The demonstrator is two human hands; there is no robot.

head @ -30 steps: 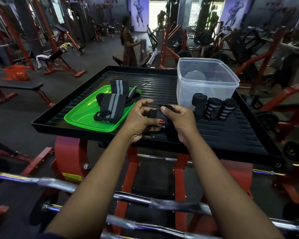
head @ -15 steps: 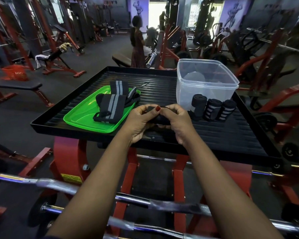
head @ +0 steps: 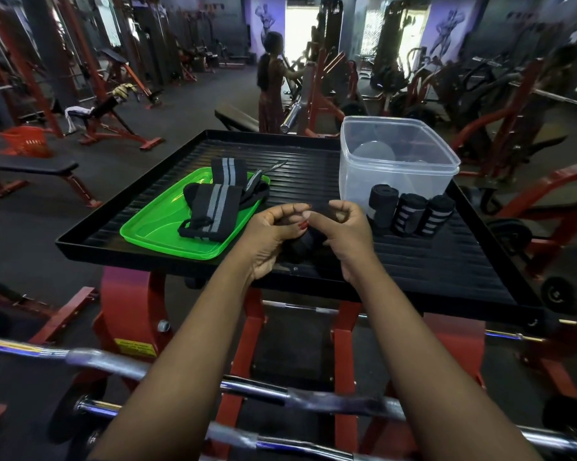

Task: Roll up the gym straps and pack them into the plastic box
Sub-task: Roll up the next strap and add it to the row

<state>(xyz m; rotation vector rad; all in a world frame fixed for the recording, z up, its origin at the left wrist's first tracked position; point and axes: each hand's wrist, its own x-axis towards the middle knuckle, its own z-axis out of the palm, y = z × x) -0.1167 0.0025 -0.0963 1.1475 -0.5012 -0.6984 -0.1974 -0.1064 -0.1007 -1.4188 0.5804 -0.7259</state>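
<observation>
**Fourth strap mid-roll, box not loaded yet**

We're in the rolling part, not the packing part. Our left hand (head: pixel 270 237) and right hand (head: pixel 348 234) are both curled in around a small black fabric strap roll (head: pixel 300 247), held low over the near edge of the big black ribbed tray table (head: pixel 413 261). The left thumb presses on top of the roll and the right fingers are hooked over its far side. How much loose tail is left we can't tell, since the hands hide it.

Three finished black-and-grey rolled straps (head: pixel 410 214) stand in a row touching the front wall of the clear plastic box (head: pixel 357 181). No dark strap shows inside the box. More flat black straps with grey stripes (head: pixel 214 207) lie piled on the bright green plastic tray (head: pixel 154 227) to the left.

Next move, we reckon: finish the wrap tight, press the end down so it doesn't spring open, then stand it beside the other three or drop it straight in the box.

Room-wise, the right side is easy. There's bare ribbed surface between our hands and the rolls, and the box top is open. Watch the near lip though: the roll sits right over it, and a fumble could send it down onto the chrome barbell bars (head: pixel 114 361) below. Also don't knock over the standing rolls when reaching past them.
</observation>
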